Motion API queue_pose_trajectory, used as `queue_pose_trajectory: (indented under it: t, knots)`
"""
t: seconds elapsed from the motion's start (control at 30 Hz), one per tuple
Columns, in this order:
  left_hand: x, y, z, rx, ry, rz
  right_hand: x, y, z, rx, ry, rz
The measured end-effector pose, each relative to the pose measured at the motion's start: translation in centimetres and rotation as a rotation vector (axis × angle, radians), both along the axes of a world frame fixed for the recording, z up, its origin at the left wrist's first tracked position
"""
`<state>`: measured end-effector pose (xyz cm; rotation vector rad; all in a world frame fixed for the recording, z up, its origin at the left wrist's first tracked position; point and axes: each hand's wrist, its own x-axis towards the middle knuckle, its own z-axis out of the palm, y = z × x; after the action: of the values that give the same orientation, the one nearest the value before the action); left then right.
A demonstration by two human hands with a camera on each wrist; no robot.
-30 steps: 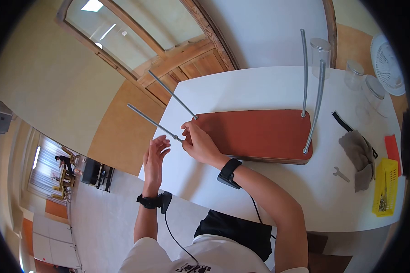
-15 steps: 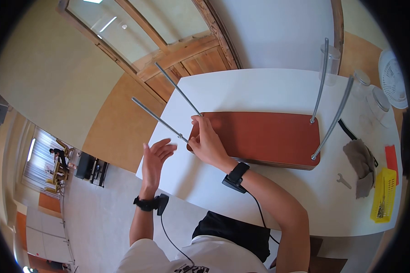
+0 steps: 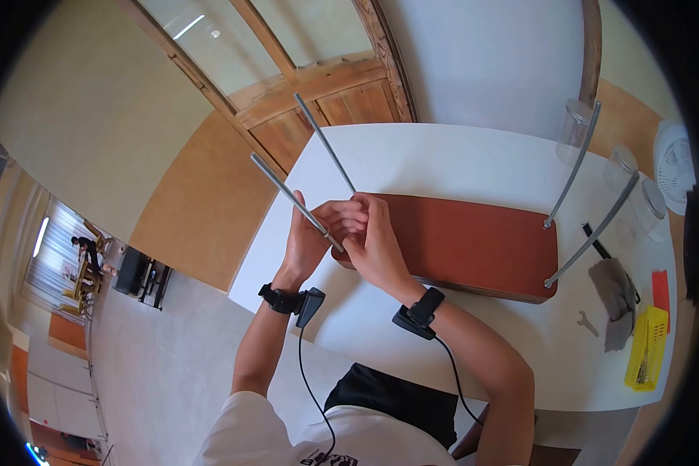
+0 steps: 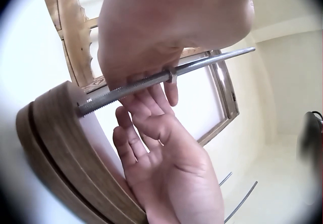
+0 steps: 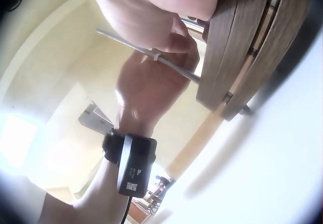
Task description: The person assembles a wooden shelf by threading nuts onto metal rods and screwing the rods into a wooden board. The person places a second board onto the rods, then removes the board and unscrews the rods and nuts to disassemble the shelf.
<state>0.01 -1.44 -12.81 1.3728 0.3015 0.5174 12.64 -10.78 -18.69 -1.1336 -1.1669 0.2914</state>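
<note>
Head view: left hand (image 3: 311, 239) is open, fingers loosely bent beside the near rod (image 3: 278, 180); right hand (image 3: 379, 250) has bent fingers meeting the left's, can't tell if it pinches anything small. Rod stands at the near-left corner of the brown board (image 3: 474, 245) on the white table (image 3: 435, 155); looks stiff, slick metal, threads for grip near the base, while the board looks solid, fairly heavy, best taken by its long edges. Wrist camera (image 5: 135, 158) label and shirt print (image 3: 330, 459): unreadable.

White short sleeves (image 3: 245, 427), black wrist straps (image 3: 426, 307), black cables (image 3: 307, 380)
</note>
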Motion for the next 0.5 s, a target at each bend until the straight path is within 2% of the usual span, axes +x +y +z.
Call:
queue_pose_trajectory:
  t: [0.1, 0.17, 0.23, 0.33, 0.4, 0.43, 0.5]
  knots:
    - [-1.6, -0.7, -0.1, 0.034, 0.033, -0.033, 0.0, -0.4, 0.4, -0.048, 0.013, 0.060]
    - [-3.3, -2.0, 0.2, 0.022, 0.056, 0.179, 0.0, -0.1, 0.0, -0.058, 0.031, 0.067]
    - [-6.0, -2.6, 0.0, 0.031, 0.037, 0.277, 0.1, 0.0, -0.2, -0.068, 0.053, 0.065]
    - [-11.8, -0.6, -1.6, 0.095, 0.081, 0.207, 0.1, 0.0, -0.2, -0.070, 0.065, 0.106]
    - [-12.8, -0.2, -1.6, 0.065, -0.051, 0.096, 0.1, 0.0, -0.3, -0.066, 0.051, 0.121]
    - [-12.9, -0.2, -2.0, 0.065, -0.053, 0.102, 0.0, 0.0, -0.3, -0.067, 0.049, 0.127]
    - [-9.4, -1.9, -0.1, 0.093, 0.011, 0.375, 0.0, 0.0, -0.4, -0.068, 0.063, 0.126]
